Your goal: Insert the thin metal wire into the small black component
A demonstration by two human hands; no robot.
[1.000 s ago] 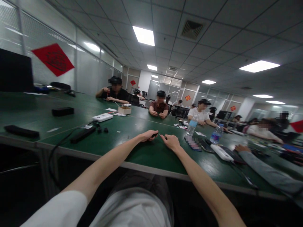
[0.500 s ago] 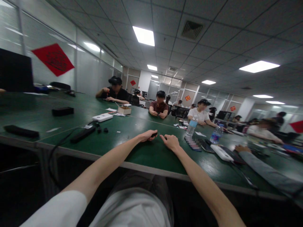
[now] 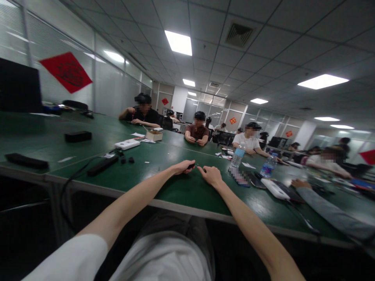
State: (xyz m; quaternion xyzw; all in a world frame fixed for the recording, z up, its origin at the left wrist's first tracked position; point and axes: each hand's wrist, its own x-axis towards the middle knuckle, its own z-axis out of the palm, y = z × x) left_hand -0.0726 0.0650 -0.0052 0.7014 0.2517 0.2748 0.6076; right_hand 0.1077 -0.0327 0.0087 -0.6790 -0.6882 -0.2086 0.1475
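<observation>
At the near edge of the green tabletop (image 3: 158, 187), left hand (image 3: 182, 168) pinches a small dark piece (image 3: 191, 166), right hand (image 3: 211, 175) just beside it.
Left fingers curled shut on the piece, long axis running roughly across toward the right hand, which is nearer its free end; right fingers loosely extended, contact too small to tell. Farther out: water bottle (image 3: 238, 156) to the right, black bar with cable (image 3: 102, 166) to the left, cardboard box (image 3: 154, 135), seated co-workers (image 3: 197, 132) across the tabletop.
</observation>
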